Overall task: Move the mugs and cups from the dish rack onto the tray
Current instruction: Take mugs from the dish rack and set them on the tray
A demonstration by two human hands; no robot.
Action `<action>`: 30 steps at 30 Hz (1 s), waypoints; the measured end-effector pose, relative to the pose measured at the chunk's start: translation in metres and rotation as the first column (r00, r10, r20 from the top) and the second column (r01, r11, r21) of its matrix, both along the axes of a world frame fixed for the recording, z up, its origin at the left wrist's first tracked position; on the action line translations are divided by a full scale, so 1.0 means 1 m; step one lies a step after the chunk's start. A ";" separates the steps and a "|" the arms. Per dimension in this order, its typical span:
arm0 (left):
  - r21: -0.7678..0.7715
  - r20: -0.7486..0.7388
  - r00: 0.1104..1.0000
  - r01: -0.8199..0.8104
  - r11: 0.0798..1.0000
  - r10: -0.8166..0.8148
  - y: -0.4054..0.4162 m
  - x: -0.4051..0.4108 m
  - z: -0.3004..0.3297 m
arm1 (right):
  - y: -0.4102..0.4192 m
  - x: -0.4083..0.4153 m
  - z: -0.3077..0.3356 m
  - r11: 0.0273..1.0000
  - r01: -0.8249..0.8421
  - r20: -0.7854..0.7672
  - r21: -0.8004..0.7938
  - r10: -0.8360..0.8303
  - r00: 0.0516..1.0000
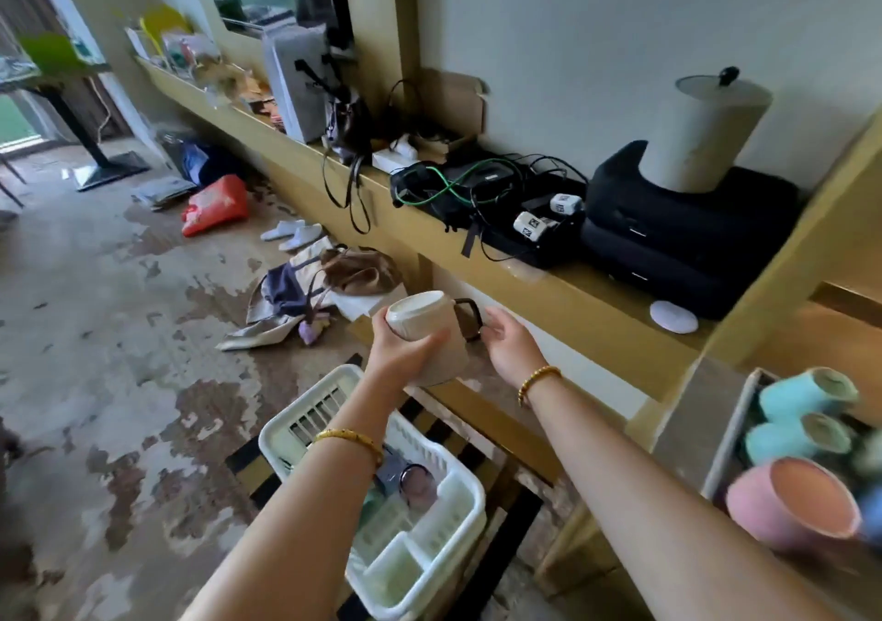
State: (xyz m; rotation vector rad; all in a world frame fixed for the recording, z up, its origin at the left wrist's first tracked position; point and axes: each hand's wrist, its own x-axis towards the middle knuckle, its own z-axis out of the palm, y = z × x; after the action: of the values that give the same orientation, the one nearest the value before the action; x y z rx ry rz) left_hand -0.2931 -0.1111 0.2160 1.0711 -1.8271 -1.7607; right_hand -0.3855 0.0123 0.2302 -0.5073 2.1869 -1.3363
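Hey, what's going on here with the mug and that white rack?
A person is lifting a cream mug above the white dish rack. The left hand grips its body while the right hand reaches to its dark handle. Blue and pink cups already lie at the right; something is still in the rack.

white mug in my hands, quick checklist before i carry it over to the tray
1. Grip: ok. The left hand is wrapped around the white mug.
2. Handle: cannot tell. The right hand is at the dark handle, but whether its fingers hold it is unclear.
3. Clear of the dish rack: ok, the mug is held above it.
4. Mug attitude: not ok, it is tilted with its base toward the camera.
5. Free spot on the tray: cannot tell. The pink cup and blue cups crowd the visible part.
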 end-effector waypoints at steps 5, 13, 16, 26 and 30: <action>-0.093 -0.005 0.964 0.263 0.960 -0.265 0.092 -0.041 0.013 | 0.095 -0.027 0.005 0.991 0.123 -0.190 0.054 -0.111 0.975; -0.184 -0.035 0.833 0.537 0.823 -0.552 0.218 -0.088 0.033 | 0.242 -0.065 0.012 0.935 0.353 -0.493 0.034 -0.291 0.820; -0.194 -0.099 0.784 0.589 0.784 -0.613 0.259 -0.104 0.044 | 0.284 -0.068 0.020 0.878 0.468 -0.537 -0.100 -0.444 0.718; -0.266 0.037 0.446 0.867 0.421 -0.894 0.378 -0.154 0.041 | 0.419 -0.055 0.010 0.671 0.736 -0.431 -0.085 -0.691 0.580; -0.230 0.063 0.329 0.924 0.307 -0.942 0.416 -0.159 0.026 | 0.469 -0.044 0.003 0.685 0.724 -0.388 0.083 -0.647 0.656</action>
State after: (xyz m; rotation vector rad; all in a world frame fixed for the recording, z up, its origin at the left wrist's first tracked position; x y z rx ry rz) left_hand -0.4518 0.3051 0.2415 -0.3995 -2.7888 -1.9327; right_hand -0.4294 0.4816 0.2336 0.2822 2.9521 -1.3766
